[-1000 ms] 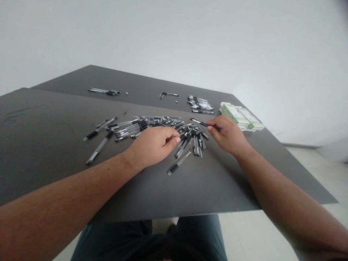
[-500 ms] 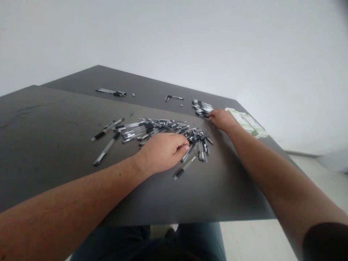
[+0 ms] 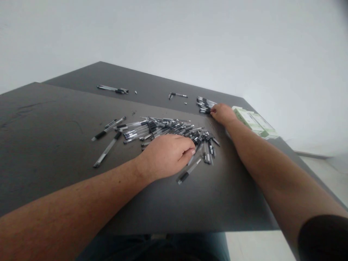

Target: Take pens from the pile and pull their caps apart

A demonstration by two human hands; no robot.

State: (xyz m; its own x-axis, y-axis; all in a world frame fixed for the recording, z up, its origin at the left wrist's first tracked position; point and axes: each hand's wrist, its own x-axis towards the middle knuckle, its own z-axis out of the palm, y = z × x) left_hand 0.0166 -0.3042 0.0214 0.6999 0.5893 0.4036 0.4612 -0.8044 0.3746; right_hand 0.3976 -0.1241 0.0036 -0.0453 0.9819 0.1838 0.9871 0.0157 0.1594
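Note:
My left hand (image 3: 168, 154) rests over the near side of a loose pile of clear-barrelled pens (image 3: 163, 127). Its thumb and fingers are pressed together, and whatever they may hold is hidden. Farther back on the right, my right hand (image 3: 223, 114) has its fingers closed at the near right end of a row of pens (image 3: 204, 105) lying side by side. The fingertips pinch at a pen there, though the hand covers most of it. A single pen (image 3: 189, 171) with a black grip lies just in front of my left hand.
Green and white boxes (image 3: 254, 121) lie at the right edge of the dark table (image 3: 67, 203). Loose pens (image 3: 108, 149) lie left of the pile. A small pen group (image 3: 112, 89) and a pen with short parts (image 3: 178, 95) lie at the back, near a pale wall.
The view has shifted slightly, so the things on the table appear a little farther right. Both hands stay at about the same places, left by the pile and right at the row.

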